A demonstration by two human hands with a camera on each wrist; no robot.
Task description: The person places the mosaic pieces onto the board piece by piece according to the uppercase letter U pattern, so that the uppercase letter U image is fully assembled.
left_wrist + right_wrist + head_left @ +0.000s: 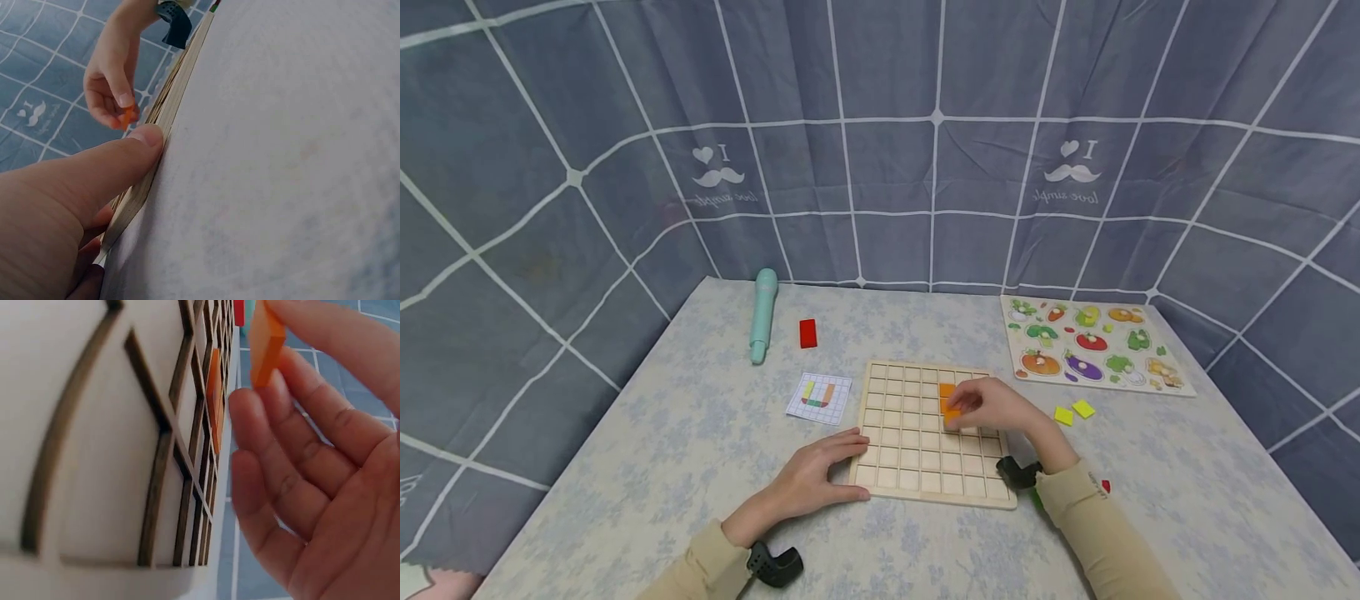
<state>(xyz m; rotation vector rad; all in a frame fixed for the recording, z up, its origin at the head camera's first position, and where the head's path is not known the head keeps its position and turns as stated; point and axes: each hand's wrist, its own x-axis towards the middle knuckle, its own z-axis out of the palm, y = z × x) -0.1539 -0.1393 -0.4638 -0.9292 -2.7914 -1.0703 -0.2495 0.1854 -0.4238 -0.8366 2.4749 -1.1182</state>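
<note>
The wooden grid board (pixel 910 462) lies flat on the table. My left hand (pixel 811 473) rests at its lower left corner, fingertips on the left edge and thumb (pixel 134 147) against the front edge. Over the upper right part of the grid, my right hand (pixel 1000 406) pinches an orange square tile (pixel 267 347) between thumb and fingers. The tile stands on edge in that grip, above the board. Other orange tiles (pixel 947 390) sit in grid cells just beyond the right fingertips, partly hidden by the hand in the head view.
A pattern card (pixel 818 398) lies left of the board. Behind it are a red block (pixel 807 333) and a teal microphone-shaped object (pixel 763 317). Two yellow tiles (pixel 1063 416) lie near the right forearm, with a vegetable puzzle board (pixel 1093 346) farther back. Red and green pieces peek out by the right sleeve.
</note>
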